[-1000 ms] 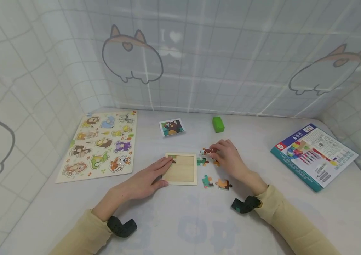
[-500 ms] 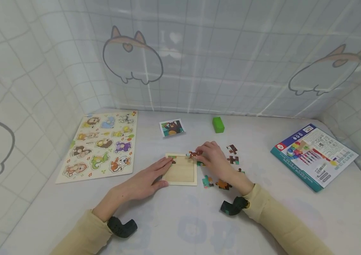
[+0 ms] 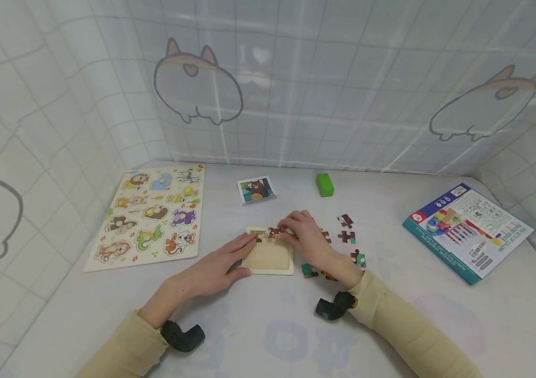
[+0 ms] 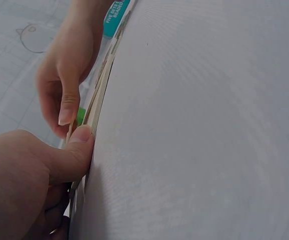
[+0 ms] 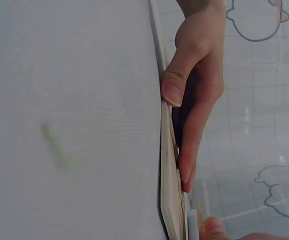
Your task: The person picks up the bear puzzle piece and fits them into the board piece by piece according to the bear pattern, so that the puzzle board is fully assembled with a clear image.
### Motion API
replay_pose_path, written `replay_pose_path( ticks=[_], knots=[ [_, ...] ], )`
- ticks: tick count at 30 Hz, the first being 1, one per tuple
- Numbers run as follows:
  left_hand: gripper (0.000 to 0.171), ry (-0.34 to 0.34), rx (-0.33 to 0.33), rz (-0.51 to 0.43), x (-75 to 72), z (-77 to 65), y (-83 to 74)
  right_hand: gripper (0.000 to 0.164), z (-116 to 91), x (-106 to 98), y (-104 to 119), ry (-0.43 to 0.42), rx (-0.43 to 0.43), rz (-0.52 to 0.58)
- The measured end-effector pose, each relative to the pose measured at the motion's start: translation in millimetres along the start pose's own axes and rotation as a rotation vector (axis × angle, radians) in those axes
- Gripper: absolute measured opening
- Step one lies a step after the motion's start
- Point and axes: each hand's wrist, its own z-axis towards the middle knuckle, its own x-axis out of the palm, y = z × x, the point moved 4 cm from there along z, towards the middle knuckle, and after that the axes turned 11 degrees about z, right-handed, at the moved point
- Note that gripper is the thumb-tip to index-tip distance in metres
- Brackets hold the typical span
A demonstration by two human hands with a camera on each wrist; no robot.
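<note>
A small square wooden puzzle tray (image 3: pixel 268 257) lies on the table, with a green and brown jigsaw piece (image 3: pixel 258 234) in its upper left corner. My left hand (image 3: pixel 213 268) holds the tray at its left side, thumb near the lower corner and fingers at the upper edge. Over the tray's top edge, my right hand (image 3: pixel 312 241) pinches a brown jigsaw piece (image 3: pixel 274 232) beside the first one. Several loose jigsaw pieces (image 3: pixel 346 237) lie right of the tray, some partly hidden under the right hand. Both hands also show in the left wrist view, where the tray (image 4: pixel 98 102) appears edge-on.
An animal peg puzzle board (image 3: pixel 164 255) lies at the left. Behind the tray are a bear picture card (image 3: pixel 256 189) and a green block (image 3: pixel 325 185). A flat teal and white box (image 3: pixel 469 231) lies at the right. Fabric walls rise behind and beside the table.
My right hand has picked the brown jigsaw piece from the loose ones and carried it left to the tray's top edge. My left hand has stayed on the tray.
</note>
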Motion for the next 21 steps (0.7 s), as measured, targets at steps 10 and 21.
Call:
replay_pose_path(
  ticks=[10,21],
  knots=[
    [0.072,0.002,-0.004,0.005,-0.3,-0.1,-0.7,0.017,2.6,7.2,2.5,0.037,0.023,0.005],
    [0.071,0.0,-0.007,0.006,-1.0,-0.2,-1.8,0.016,2.8,7.8,5.3,0.039,0.034,-0.016]
  ],
)
